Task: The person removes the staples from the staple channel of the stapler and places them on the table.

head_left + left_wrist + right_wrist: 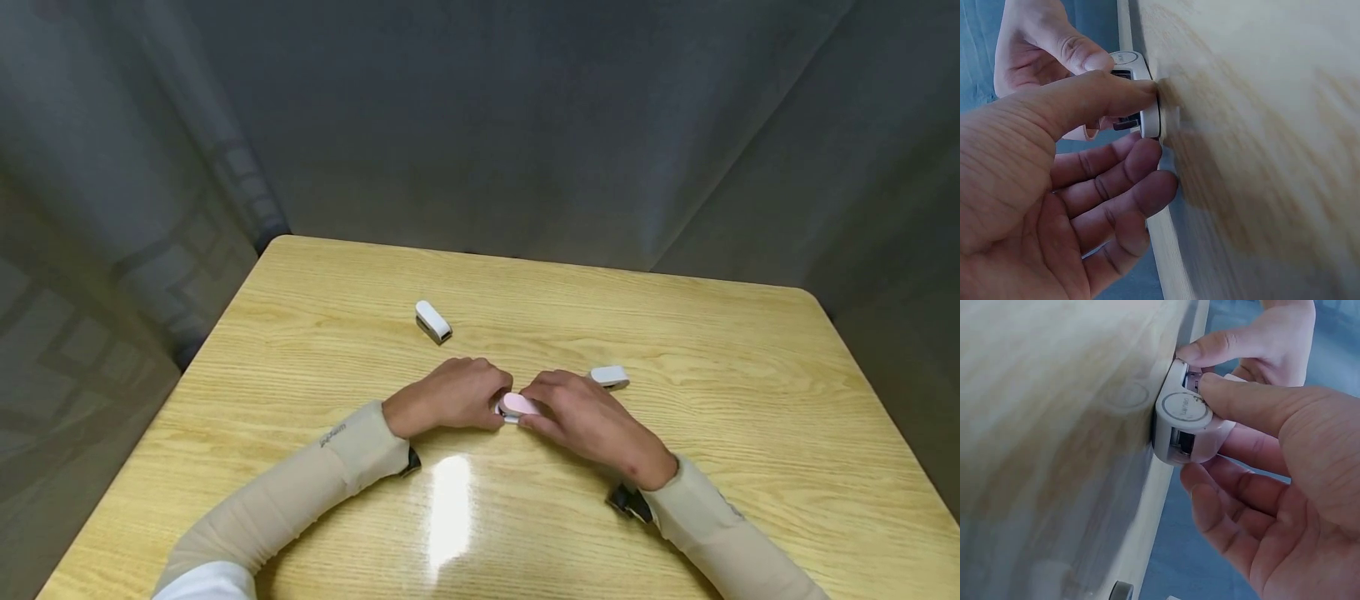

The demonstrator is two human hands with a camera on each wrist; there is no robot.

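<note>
Head view shows the small pink-topped stapler [517, 406] lying on the table [675, 350] near its middle, long axis running left to right, pinched at its left end by the left hand [450, 396] and at its right end by the right hand [588, 421].

Both hands [1272, 425] pinch stapler [1185, 425] against table [1054, 425]

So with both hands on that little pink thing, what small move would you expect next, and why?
Probably a slight lift off the table. Both the left hand and the right hand pinch the small pink stapler from opposite ends while it rests flat on the wood, so its underside is hard to reach. That is only my guess.
</note>
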